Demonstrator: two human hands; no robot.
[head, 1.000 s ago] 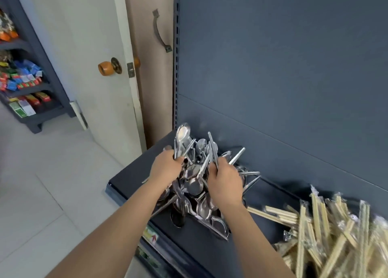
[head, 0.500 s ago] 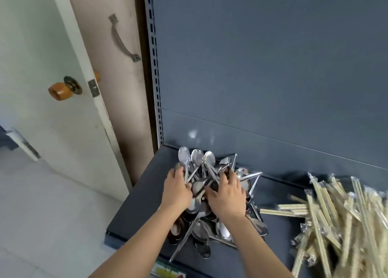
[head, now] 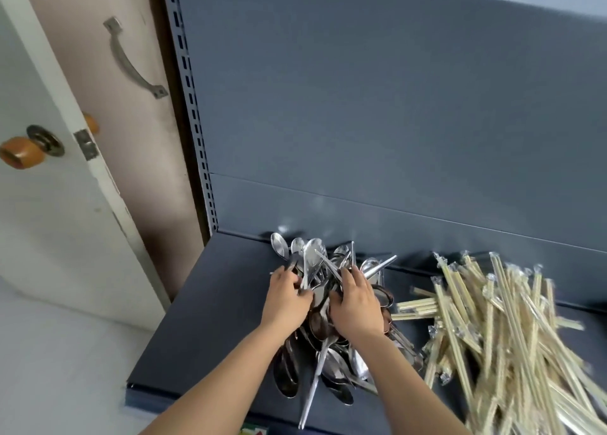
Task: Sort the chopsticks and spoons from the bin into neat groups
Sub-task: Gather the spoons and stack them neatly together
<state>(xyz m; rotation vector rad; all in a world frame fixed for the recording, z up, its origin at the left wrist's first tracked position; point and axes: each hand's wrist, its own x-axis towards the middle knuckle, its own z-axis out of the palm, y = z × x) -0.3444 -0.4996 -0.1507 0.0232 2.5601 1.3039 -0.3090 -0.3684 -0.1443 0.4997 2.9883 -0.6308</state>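
Spoons (head: pixel 313 256): shiny steel, oval bowls, thin handles, tangled heap on the matte dark-grey shelf (head: pixel 210 306). Left hand (head: pixel 285 300) has its fingers curled round a few handles near the heap's top. Right hand (head: pixel 356 305) lies on the heap with fingers fairly straight, no visible grip. Chopsticks (head: pixel 492 319): pale wood in clear crinkly sleeves, loose pile just right of the spoons, blurred, cut off at the frame edge. Heap's middle is hidden under both hands
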